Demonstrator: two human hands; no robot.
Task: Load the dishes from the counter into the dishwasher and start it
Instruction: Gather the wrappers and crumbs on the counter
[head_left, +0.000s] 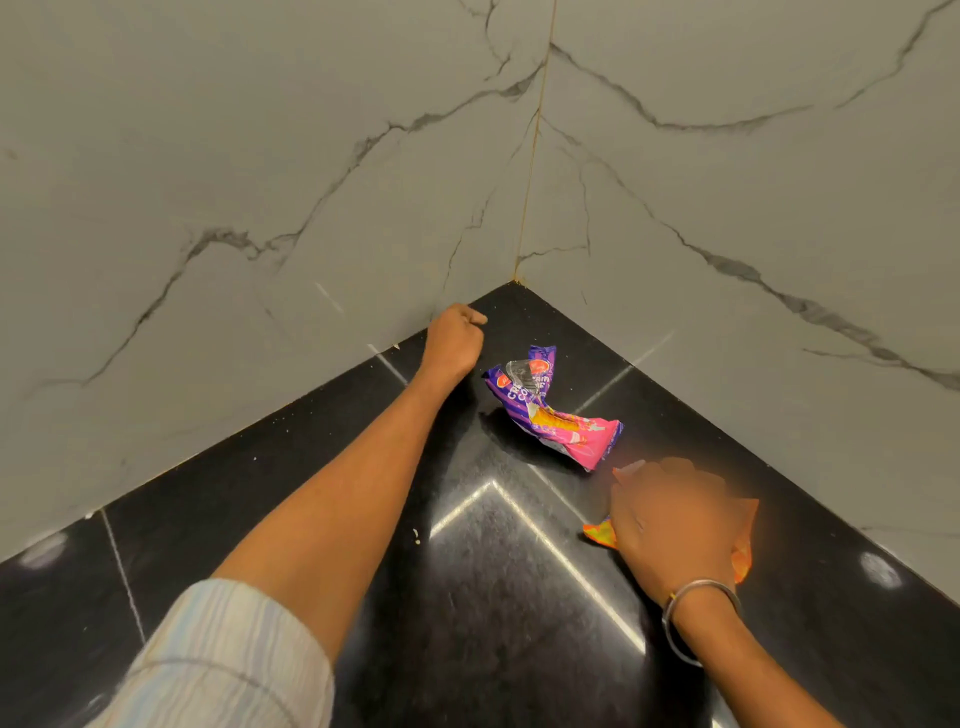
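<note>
Near right: right hand (675, 519), blurred, bangle at the wrist, fingers curled over an orange wrapper (744, 564) lying on the black table (493, 597). Grasping it, apparently.

Middle: purple-pink wrapper (553, 410) lies loose, just beyond the right hand, apart from both hands.

Far: left hand (453, 338), arm at full stretch toward the corner, clenched in a fist close to the wall (260, 208). Whether it pinches a scrap, cannot tell.

No dishes or dishwasher in view; step looks like clearing litter first. Best gather both wrappers in one hand, sweep crumbs (416, 536) forward, keep the far reach short.
</note>
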